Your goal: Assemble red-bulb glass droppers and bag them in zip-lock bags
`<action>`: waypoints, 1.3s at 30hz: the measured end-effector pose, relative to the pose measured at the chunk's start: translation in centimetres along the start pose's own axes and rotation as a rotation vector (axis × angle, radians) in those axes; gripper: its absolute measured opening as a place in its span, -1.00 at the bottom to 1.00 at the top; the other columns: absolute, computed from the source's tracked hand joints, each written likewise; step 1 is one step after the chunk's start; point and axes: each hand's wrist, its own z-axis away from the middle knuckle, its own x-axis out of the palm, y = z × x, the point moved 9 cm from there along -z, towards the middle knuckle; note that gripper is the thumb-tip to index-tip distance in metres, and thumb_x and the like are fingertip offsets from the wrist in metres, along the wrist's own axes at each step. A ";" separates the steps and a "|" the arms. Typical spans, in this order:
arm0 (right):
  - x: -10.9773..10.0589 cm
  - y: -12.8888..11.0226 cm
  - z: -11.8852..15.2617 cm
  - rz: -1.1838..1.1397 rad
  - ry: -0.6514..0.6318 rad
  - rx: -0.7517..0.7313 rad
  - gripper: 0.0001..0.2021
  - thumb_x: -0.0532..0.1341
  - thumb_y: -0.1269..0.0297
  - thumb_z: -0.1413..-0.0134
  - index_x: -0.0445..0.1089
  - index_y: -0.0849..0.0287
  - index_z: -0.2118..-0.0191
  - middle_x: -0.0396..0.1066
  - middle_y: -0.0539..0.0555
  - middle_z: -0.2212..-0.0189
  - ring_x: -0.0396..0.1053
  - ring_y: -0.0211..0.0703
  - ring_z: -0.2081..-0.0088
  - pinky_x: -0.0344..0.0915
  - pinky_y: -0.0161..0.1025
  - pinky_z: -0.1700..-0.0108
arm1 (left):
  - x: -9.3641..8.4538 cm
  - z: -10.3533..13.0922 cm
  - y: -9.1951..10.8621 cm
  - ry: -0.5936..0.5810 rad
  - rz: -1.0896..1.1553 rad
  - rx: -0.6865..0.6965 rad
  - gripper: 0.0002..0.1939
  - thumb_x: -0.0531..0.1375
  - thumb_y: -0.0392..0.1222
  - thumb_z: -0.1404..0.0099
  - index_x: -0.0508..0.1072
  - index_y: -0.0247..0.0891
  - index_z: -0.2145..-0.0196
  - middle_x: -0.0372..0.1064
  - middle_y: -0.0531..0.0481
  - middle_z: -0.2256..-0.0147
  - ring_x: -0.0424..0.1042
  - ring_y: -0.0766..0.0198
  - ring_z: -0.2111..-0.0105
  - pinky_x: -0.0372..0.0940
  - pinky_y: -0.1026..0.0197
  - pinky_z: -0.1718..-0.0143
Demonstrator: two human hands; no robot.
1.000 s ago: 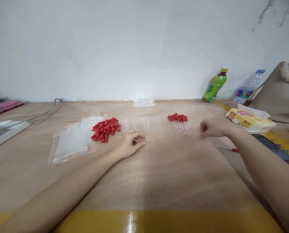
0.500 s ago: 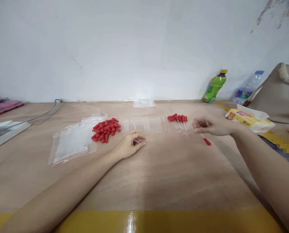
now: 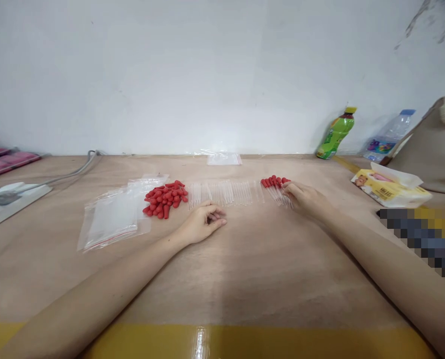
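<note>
My left hand (image 3: 203, 222) rests on the table in front of a row of clear thin pipette tubes (image 3: 230, 192), its fingers loosely curled, thumb apart, holding nothing. To its left lies a pile of red rubber bulbs (image 3: 165, 198). My right hand (image 3: 303, 197) is at the right end of a slanted row of droppers (image 3: 273, 183), which have red bulbs on clear tubes. Its thumb and fingers close on a dropper (image 3: 285, 180) there, mostly hidden by the hand.
Clear zip bags (image 3: 112, 219) lie left of the bulbs, and another bag (image 3: 224, 159) by the wall. At the right stand a green bottle (image 3: 335, 134), a clear bottle (image 3: 389, 134), a tissue pack (image 3: 389, 187) and a beige bag (image 3: 428, 149). A power strip (image 3: 16, 197) is at the left.
My right hand has moved left with the dropper that hung below it, down to the end of the dropper row. My left hand has stayed in place. The view has shifted slightly.
</note>
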 end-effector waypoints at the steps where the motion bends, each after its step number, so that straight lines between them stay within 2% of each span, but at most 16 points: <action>1: 0.1 -0.2 0.1 0.008 -0.009 -0.019 -0.79 -0.07 0.29 -0.13 0.28 0.16 0.27 0.36 0.18 0.22 0.32 -0.08 0.23 0.19 -0.22 0.24 | 0.0 0.0 0.0 -0.002 0.002 0.002 -0.81 0.17 -0.17 -0.15 0.43 -0.31 0.29 0.25 -0.05 0.29 0.38 0.36 0.40 0.36 0.23 0.32; 5: 0.2 -0.9 0.3 -0.016 -0.025 -0.099 -0.76 -0.04 0.24 -0.13 0.28 0.21 0.19 0.34 0.21 0.17 0.32 -0.07 0.18 0.21 -0.20 0.17 | 0.0 0.0 -0.1 -0.004 -0.001 0.009 -0.82 0.17 -0.17 -0.15 0.43 -0.31 0.29 0.26 -0.06 0.29 0.38 0.36 0.40 0.36 0.22 0.32; 10: 0.4 -0.8 0.4 -0.044 -0.029 -0.119 -0.66 0.05 0.14 -0.07 0.30 0.23 0.10 0.34 0.21 0.12 0.29 -0.01 0.09 0.21 -0.11 0.08 | 0.0 0.0 -0.1 0.002 0.002 0.014 -0.81 0.17 -0.17 -0.15 0.43 -0.30 0.29 0.27 -0.06 0.29 0.37 0.35 0.40 0.36 0.22 0.31; 18: -0.2 -1.6 0.5 -0.020 -0.020 -0.166 -0.54 0.14 0.01 0.07 0.35 0.24 0.11 0.35 0.22 0.09 0.26 0.01 0.04 0.06 -0.04 -0.04 | 0.0 0.0 -0.1 -0.001 0.001 0.016 -0.82 0.17 -0.16 -0.15 0.43 -0.30 0.29 0.28 -0.06 0.28 0.38 0.36 0.41 0.36 0.21 0.31; 20: -0.6 -2.3 -0.1 -0.002 0.016 -0.115 -0.60 0.12 0.02 0.04 0.38 0.21 0.16 0.38 0.18 0.14 0.27 -0.01 0.07 0.05 -0.06 0.00 | 0.0 0.0 -0.1 -0.004 -0.002 0.010 -0.82 0.17 -0.16 -0.15 0.43 -0.30 0.29 0.28 -0.06 0.29 0.38 0.36 0.41 0.36 0.22 0.32; 23: -0.5 -2.5 -1.6 0.047 0.050 0.100 -0.71 0.06 0.10 -0.02 0.42 0.17 0.33 0.43 0.13 0.29 0.30 -0.03 0.17 0.08 -0.10 0.10 | 0.1 0.0 -0.1 -0.005 -0.005 -0.001 -0.81 0.17 -0.17 -0.15 0.43 -0.31 0.29 0.27 -0.06 0.29 0.38 0.36 0.41 0.36 0.22 0.33; 26: 1.1 -2.2 -3.2 0.100 -0.060 0.334 -0.68 0.00 0.15 -0.05 0.42 0.17 0.49 0.41 0.14 0.47 0.32 -0.02 0.30 0.09 -0.10 0.20 | 0.0 0.0 0.0 -0.001 -0.007 0.006 -0.82 0.17 -0.17 -0.15 0.43 -0.31 0.30 0.27 -0.06 0.29 0.38 0.36 0.41 0.36 0.23 0.32; 30: 3.4 -1.8 -5.0 0.139 -0.196 0.504 -0.70 0.01 0.21 -0.03 0.44 0.24 0.43 0.40 0.25 0.41 0.32 0.09 0.27 0.08 -0.05 0.23 | -0.1 0.0 0.0 0.000 -0.006 0.019 -0.81 0.17 -0.15 -0.15 0.44 -0.30 0.29 0.29 -0.07 0.28 0.37 0.35 0.40 0.36 0.22 0.32; 35: 5.2 -1.4 -6.0 0.143 -0.312 0.609 -0.71 0.09 0.23 0.01 0.43 0.30 0.25 0.37 0.37 0.25 0.27 0.21 0.15 0.01 0.06 0.16 | 0.2 0.1 0.1 -0.003 0.003 0.025 -0.80 0.17 -0.15 -0.15 0.44 -0.29 0.28 0.30 -0.07 0.28 0.37 0.35 0.41 0.35 0.23 0.33; 37: 4.9 -1.8 -5.9 0.149 -0.281 0.600 -0.70 0.07 0.24 -0.02 0.41 0.34 0.23 0.35 0.40 0.22 0.25 0.23 0.13 0.00 0.05 0.15 | -0.1 0.2 0.5 0.032 -0.046 0.036 -0.81 0.16 -0.14 -0.16 0.44 -0.28 0.30 0.31 -0.05 0.30 0.35 0.34 0.42 0.33 0.23 0.36; 39: 3.9 -2.8 -5.6 0.167 -0.191 0.538 -0.69 0.02 0.29 -0.06 0.38 0.39 0.22 0.35 0.43 0.24 0.26 0.23 0.15 0.02 0.02 0.17 | -1.6 0.1 1.0 0.137 -0.154 0.044 -0.83 0.16 -0.13 -0.16 0.45 -0.26 0.35 0.33 -0.04 0.33 0.34 0.30 0.39 0.30 0.22 0.34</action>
